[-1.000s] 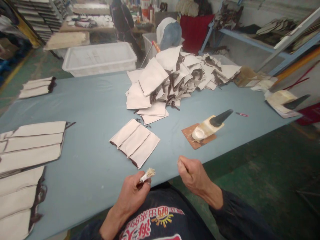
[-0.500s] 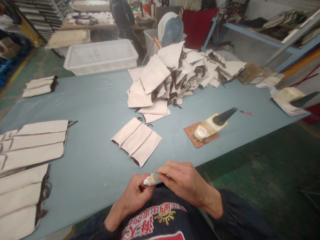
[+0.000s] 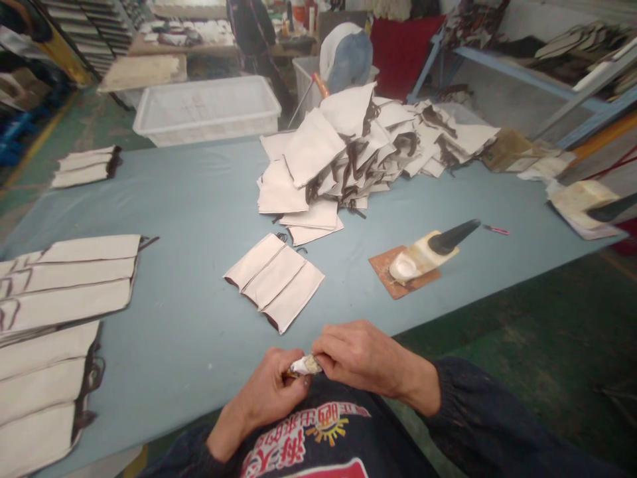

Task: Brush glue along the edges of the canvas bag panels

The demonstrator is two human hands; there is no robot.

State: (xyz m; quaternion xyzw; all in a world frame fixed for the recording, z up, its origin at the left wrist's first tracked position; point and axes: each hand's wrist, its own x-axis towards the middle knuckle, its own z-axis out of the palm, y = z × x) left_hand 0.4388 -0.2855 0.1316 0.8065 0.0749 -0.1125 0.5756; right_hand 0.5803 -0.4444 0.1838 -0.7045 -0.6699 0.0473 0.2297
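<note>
My left hand is closed around a short, stick-like thing with a white, crusted end, low in front of my chest at the table's near edge. The fingers of my right hand pinch the pale, rough tip of it. Most of its length is hidden in my left fist. Just beyond my hands lies a cream fabric piece, with dark seams dividing it into three strips. To the right, a yellowish container with a black handle rests on a brown square board.
A heap of cream pieces with dark ties covers the table's far middle. Stacked sewn pieces lie on the left. A small pink-handled tool and another yellowish container are at right. A white tub stands beyond the table.
My right fingers have closed in on the crusted tip, which sat more exposed before. The whole view has shifted slightly; the things on the table lie as before.
</note>
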